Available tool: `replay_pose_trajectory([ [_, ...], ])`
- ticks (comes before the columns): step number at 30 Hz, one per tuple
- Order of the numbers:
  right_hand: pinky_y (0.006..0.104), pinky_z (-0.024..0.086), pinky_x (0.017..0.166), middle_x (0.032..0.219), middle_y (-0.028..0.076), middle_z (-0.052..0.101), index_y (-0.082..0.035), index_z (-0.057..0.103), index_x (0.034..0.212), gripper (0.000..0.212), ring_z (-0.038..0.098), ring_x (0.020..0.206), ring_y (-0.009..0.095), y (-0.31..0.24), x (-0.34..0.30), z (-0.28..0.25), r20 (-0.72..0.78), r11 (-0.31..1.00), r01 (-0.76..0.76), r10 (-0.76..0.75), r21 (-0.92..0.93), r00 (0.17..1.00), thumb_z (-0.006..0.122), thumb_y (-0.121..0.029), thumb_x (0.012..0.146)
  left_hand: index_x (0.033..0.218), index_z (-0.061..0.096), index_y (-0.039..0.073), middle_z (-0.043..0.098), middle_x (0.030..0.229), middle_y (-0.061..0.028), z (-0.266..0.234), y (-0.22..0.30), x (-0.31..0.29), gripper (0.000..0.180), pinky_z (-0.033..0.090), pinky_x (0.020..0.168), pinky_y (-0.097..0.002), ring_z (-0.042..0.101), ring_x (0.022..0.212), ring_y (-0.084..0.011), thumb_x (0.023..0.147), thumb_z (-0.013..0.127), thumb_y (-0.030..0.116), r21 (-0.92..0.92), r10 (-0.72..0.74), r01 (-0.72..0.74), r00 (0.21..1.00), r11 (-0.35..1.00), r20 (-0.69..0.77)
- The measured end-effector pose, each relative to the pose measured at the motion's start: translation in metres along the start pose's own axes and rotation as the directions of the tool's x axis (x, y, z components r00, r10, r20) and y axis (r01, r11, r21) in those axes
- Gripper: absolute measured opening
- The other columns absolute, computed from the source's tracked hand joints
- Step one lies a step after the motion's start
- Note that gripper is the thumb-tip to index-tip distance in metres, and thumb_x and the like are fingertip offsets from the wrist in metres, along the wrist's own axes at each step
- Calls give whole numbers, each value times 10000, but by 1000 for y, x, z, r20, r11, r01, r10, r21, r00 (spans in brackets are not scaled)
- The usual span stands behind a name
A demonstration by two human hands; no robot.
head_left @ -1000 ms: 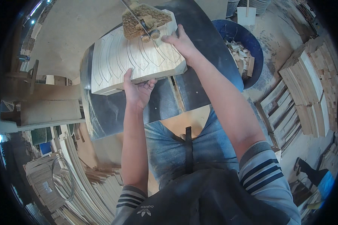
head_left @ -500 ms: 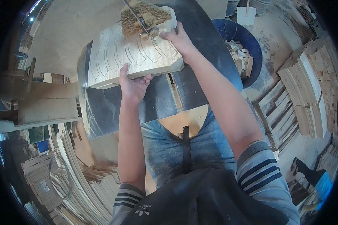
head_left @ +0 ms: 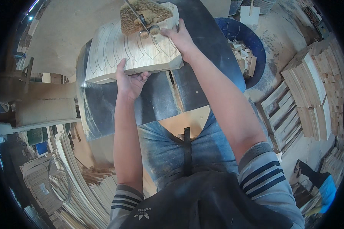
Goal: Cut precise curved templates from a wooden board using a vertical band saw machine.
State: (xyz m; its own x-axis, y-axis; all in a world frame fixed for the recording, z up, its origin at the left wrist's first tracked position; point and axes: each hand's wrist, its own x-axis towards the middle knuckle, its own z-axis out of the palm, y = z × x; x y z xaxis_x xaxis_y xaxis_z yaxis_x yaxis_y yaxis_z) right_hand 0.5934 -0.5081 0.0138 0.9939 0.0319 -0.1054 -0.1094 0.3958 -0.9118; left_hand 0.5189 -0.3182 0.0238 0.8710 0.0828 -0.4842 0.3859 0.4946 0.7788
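A thick wooden block with curved outlines drawn across its top lies on a dark machine table. My left hand grips its near edge, thumb on top and fingers curled below the edge. At the block's right end, my right hand holds the corner, its thumb on the top face and the other fingers along the side. Just left of that hand, over the block's far part, hangs a sawdust-covered machine guide with a thin metal strip and small round rollers. It hides part of the block; where a blade meets the wood cannot be made out.
A slot runs through the table toward me. Right of the table stands a blue tub of wood offcuts. Stacked wooden pieces are farther right, long wooden strips lower left. Another person is at the lower right.
Both hands have moved the block slightly away from me across the table, under the guide. The whole view has shifted a little, and the grip looks the same.
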Motion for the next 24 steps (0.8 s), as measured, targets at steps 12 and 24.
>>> replay_pose_trajectory([
  [12, 337, 484, 934, 1397, 252, 405, 22, -102, 1486, 1087, 536, 1176, 286, 16, 11, 3, -41, 991, 79, -75, 106, 996, 711, -60, 770, 1262, 394, -93, 565, 969, -188, -4, 13, 12, 711, 407, 548, -250, 524, 644, -186, 913, 452, 524, 102, -47, 43, 998, 994, 31],
  [24, 348, 470, 955, 1463, 255, 318, 2, -117, 1491, 1070, 495, 1222, 293, 20, 14, 5, -89, 982, 119, -107, 146, 990, 680, -47, 778, 1275, 425, -47, 581, 1002, -146, 2, 25, 22, 689, 322, 493, -241, 468, 607, -143, 914, 401, 539, 224, -68, 64, 998, 973, 11],
])
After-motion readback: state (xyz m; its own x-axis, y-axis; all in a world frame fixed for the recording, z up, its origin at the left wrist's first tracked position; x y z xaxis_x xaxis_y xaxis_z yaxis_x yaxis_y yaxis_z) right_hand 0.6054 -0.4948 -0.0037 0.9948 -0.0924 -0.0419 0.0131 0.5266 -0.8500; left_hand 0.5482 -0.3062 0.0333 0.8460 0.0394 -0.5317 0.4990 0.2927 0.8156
